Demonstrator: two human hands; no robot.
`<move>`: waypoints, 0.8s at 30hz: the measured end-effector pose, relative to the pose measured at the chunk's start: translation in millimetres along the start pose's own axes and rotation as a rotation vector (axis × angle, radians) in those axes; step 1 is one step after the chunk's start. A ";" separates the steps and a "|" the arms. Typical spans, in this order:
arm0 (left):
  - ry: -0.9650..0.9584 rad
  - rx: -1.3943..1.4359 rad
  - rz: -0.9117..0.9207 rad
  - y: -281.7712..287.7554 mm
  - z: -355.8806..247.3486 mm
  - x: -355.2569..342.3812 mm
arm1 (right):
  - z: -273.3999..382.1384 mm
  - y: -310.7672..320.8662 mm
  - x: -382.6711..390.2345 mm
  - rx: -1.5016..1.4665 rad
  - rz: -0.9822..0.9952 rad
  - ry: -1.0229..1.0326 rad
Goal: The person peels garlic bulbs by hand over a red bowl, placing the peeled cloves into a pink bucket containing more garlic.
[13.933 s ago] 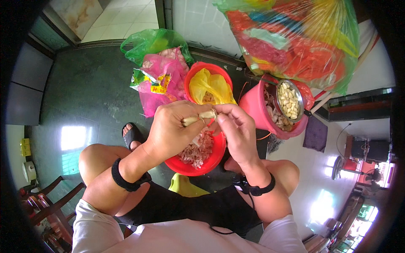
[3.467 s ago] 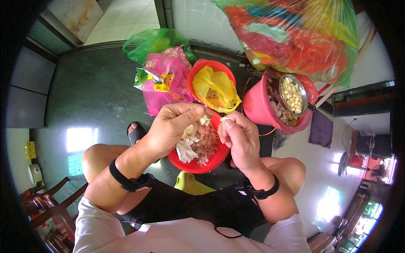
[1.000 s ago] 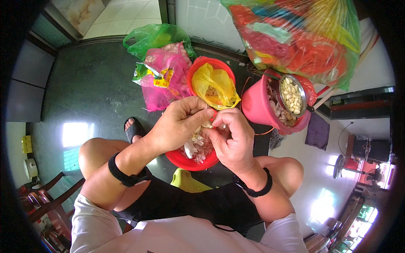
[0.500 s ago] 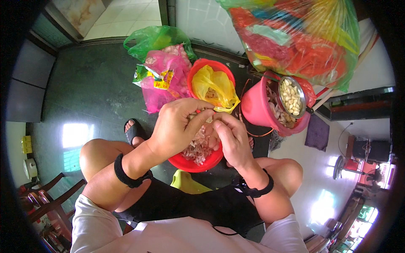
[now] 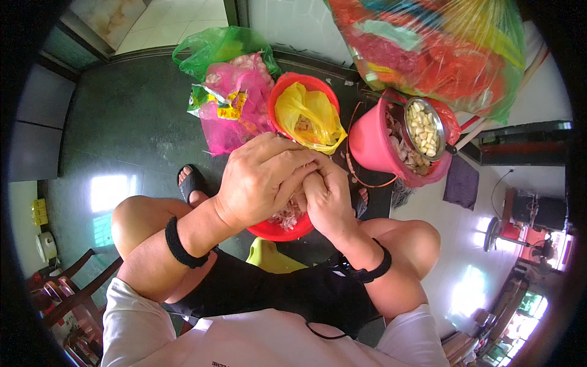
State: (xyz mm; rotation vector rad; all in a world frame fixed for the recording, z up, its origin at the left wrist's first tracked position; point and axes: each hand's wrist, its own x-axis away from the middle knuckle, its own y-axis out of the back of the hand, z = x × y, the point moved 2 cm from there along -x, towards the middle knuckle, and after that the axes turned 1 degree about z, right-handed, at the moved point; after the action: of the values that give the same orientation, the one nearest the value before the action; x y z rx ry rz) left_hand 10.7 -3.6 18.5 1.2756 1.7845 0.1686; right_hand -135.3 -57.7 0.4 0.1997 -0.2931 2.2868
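My left hand and my right hand are pressed together above a red basin. Their fingers are closed and bent over one another, and whatever they grip is hidden. Below them, the basin holds pale, pinkish garlic skins and pieces, mostly covered by my hands. Just beyond stands another red tub, lined with a yellow plastic bag with small pale bits inside. A steel bowl of peeled garlic cloves rests on a pink bucket with garlic skins in it.
A pink mesh bag of garlic bulbs lies beside a green plastic bag. At the back right bulges a big clear bag of coloured plastic. My sandalled feet flank the basin. A wooden chair stands at left.
My hands have closed in tighter over the basin, fingers now overlapping. The pale pieces seen between them are covered. The whole view has shifted slightly.
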 end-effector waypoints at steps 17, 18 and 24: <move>-0.111 0.137 0.002 0.9 -11.2 1.8 | -27.1 -4.5 11.3 0.359 -0.081 0.313; -0.052 0.201 0.018 -0.8 -13.0 3.5 | -30.2 -6.7 11.5 0.341 -0.059 0.304; 0.742 0.724 -0.001 6.2 1.4 6.4 | -6.9 9.6 7.8 0.076 -0.025 0.174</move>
State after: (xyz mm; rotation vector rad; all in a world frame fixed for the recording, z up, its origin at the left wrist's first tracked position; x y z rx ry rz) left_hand 15.6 3.9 17.5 1.8752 2.6220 -0.0252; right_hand -148.0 -56.5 -5.8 0.0416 -0.1138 2.2747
